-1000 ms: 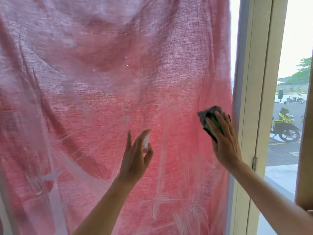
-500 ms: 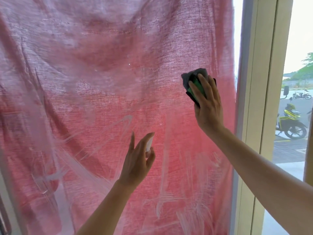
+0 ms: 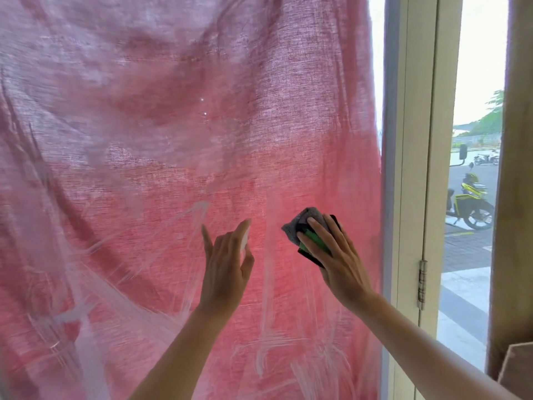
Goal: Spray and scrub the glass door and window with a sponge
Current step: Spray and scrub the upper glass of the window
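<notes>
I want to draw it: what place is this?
Probably indoors beside a street: a smeared glass pane with a pink woven curtain behind it, a cream hinged door frame, and a yellow scooter outside.

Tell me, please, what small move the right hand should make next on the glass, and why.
Probably slide the sponge straight down: the right hand presses it flat on the glass, and white streaks lie just below it, seemingly unscrubbed. The left hand holds the spray bottle clear.
</notes>
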A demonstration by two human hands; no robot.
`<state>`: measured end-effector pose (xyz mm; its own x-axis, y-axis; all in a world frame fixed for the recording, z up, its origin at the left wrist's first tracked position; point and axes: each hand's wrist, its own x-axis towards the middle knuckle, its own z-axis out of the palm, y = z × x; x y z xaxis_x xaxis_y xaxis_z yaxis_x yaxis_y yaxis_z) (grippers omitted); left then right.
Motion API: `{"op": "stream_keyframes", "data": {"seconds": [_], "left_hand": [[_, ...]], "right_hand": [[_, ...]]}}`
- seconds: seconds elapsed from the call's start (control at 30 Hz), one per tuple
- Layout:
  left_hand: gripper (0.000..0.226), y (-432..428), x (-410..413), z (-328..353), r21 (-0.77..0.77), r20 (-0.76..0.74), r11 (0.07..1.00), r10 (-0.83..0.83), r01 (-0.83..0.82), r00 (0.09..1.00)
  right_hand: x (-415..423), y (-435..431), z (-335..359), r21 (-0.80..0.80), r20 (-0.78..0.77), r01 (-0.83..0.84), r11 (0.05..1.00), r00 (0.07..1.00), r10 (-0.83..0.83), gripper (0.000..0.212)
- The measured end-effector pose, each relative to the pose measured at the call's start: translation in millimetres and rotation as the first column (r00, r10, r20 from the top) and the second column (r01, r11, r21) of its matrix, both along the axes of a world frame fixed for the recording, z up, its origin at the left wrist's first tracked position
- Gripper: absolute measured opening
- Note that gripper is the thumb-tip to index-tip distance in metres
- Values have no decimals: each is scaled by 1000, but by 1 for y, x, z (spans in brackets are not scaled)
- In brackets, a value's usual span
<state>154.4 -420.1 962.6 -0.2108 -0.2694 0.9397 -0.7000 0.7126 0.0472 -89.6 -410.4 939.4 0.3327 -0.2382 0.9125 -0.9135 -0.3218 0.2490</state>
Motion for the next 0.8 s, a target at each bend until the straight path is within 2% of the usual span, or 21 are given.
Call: {"op": "stream_keyframes", "data": {"seconds": [0.13,0.4,0.5,0.67,0.8], "left_hand": [[65,-5,6,6,-62,23,995,-74,75,997],[63,-11,26,8,-12,81,998,-65,66,995],[64,-12,29,8,-6,79,997,-82,83,993],[63,-13,30,8,4,79,996,-91,91,993],[63,-14,31,7,0,90,996,-91,91,992]], "right_hand": [[-4,-1,28,-48,87,-15,999,996,19,67],[44,-20,100,-140,134,-32,990,990,50,48],[56,-21,92,-160,148,-33,987,987,57,44],[63,-19,50,-124,24,-83,989,996,87,54],[50,-14,4,-74,-65,-61,995,996,57,59]]}}
